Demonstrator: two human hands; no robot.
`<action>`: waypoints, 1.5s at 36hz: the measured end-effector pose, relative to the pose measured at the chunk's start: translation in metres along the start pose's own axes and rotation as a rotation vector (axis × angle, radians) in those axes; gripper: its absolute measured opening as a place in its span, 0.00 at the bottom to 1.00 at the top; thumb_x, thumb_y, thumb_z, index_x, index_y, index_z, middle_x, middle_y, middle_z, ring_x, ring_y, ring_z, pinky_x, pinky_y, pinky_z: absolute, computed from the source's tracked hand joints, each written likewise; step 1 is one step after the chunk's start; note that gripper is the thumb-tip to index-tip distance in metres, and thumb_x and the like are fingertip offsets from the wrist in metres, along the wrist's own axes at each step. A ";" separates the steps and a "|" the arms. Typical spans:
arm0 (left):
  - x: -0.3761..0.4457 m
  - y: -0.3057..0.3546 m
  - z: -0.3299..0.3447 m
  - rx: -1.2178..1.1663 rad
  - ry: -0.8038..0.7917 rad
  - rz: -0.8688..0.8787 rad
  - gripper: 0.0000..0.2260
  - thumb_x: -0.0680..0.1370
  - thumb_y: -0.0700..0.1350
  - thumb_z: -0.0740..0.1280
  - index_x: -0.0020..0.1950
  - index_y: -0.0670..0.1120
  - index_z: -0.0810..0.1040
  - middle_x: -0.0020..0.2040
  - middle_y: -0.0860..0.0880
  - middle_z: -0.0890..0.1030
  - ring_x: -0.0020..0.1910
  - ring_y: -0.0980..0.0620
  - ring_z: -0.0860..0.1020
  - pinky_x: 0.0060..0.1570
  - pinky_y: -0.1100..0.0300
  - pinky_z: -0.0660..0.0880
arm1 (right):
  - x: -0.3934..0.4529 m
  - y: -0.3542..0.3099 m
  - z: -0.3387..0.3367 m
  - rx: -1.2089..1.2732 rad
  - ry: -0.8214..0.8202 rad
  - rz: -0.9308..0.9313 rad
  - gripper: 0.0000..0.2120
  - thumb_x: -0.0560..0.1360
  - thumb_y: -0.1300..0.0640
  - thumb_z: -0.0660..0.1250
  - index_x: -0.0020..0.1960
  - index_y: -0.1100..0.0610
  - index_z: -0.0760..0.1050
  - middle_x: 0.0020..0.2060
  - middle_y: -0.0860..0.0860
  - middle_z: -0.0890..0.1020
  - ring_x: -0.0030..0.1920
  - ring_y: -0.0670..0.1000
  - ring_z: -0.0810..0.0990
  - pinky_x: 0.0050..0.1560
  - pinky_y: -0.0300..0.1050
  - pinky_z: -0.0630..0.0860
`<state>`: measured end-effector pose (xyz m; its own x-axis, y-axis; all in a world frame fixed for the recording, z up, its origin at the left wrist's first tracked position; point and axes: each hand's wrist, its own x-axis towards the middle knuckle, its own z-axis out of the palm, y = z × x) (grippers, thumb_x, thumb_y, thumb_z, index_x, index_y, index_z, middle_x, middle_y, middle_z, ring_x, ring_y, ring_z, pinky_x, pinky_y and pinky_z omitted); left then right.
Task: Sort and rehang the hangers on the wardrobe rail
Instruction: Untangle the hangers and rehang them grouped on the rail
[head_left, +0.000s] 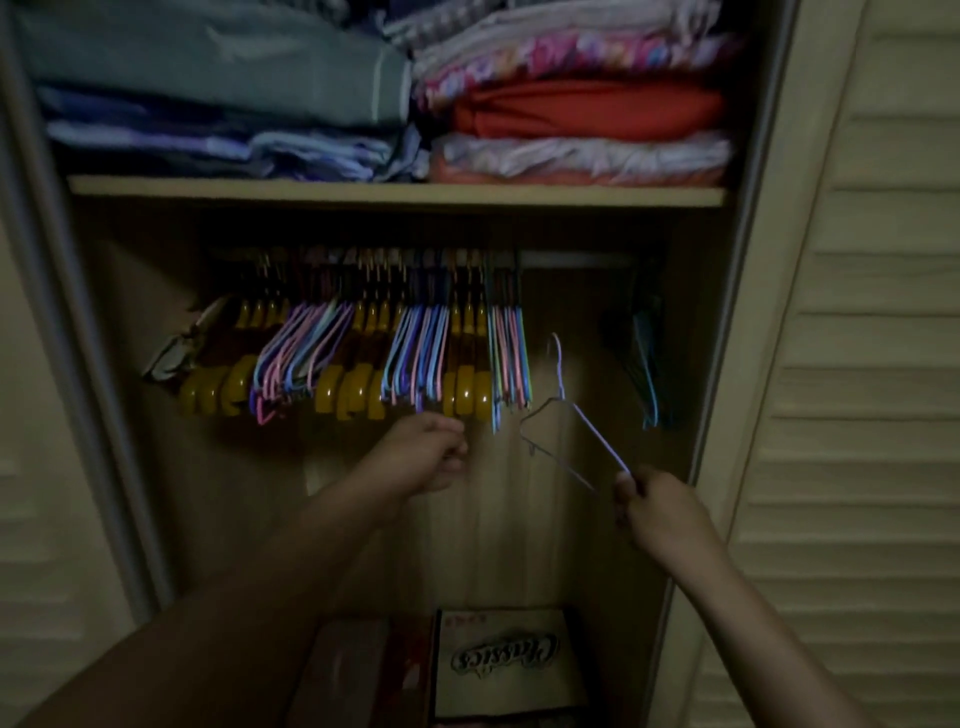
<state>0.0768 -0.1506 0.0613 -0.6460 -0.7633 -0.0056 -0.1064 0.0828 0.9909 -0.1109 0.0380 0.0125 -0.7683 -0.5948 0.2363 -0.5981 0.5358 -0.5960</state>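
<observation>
The right hand (657, 506) pinches one lower corner of a lilac wire hanger (571, 415), fingers curled round the wire; the hanger is off the rail, tilted, its hook pointing up in the gap between the two hanging groups. The left hand (423, 457) reaches up just below the packed row, fingers loosely curled near the tips of the hangers; whether it holds one I cannot tell, the light being dim.

Above, the wardrobe rail (571, 258) carries a dense row of hangers (363, 358) on its left and middle: amber plastic ones alternating with bunches of pink, blue and purple wire ones. A smaller dark bunch (644, 364) hangs apart at the right end. A wooden shelf (395, 193) over the rail holds folded linens (582, 109). On the wardrobe floor lies a box printed "Classics" (506, 662). A louvred door (872, 364) stands at the right.
</observation>
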 end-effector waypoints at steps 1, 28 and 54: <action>0.001 0.008 -0.002 0.004 0.004 0.007 0.06 0.81 0.41 0.63 0.54 0.48 0.78 0.49 0.46 0.83 0.43 0.52 0.80 0.45 0.56 0.77 | 0.005 -0.004 -0.006 -0.014 0.018 -0.011 0.14 0.83 0.49 0.57 0.46 0.54 0.76 0.41 0.55 0.83 0.44 0.58 0.81 0.41 0.48 0.74; -0.010 0.048 -0.021 -0.065 0.028 0.019 0.08 0.81 0.41 0.64 0.56 0.43 0.81 0.46 0.45 0.84 0.39 0.52 0.80 0.46 0.55 0.80 | 0.135 -0.083 -0.038 -0.390 0.234 -0.086 0.21 0.79 0.59 0.62 0.72 0.55 0.66 0.46 0.55 0.80 0.42 0.55 0.81 0.36 0.50 0.79; -0.008 0.040 -0.028 -0.034 0.041 -0.034 0.08 0.81 0.41 0.64 0.57 0.43 0.81 0.51 0.42 0.84 0.45 0.48 0.81 0.50 0.52 0.80 | 0.142 -0.055 -0.040 -0.645 0.321 -0.302 0.19 0.75 0.59 0.67 0.65 0.55 0.70 0.61 0.58 0.73 0.37 0.52 0.76 0.32 0.46 0.75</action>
<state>0.0987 -0.1587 0.1050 -0.6112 -0.7907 -0.0346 -0.1019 0.0352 0.9942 -0.1960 -0.0519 0.1100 -0.5201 -0.6206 0.5868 -0.7306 0.6791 0.0706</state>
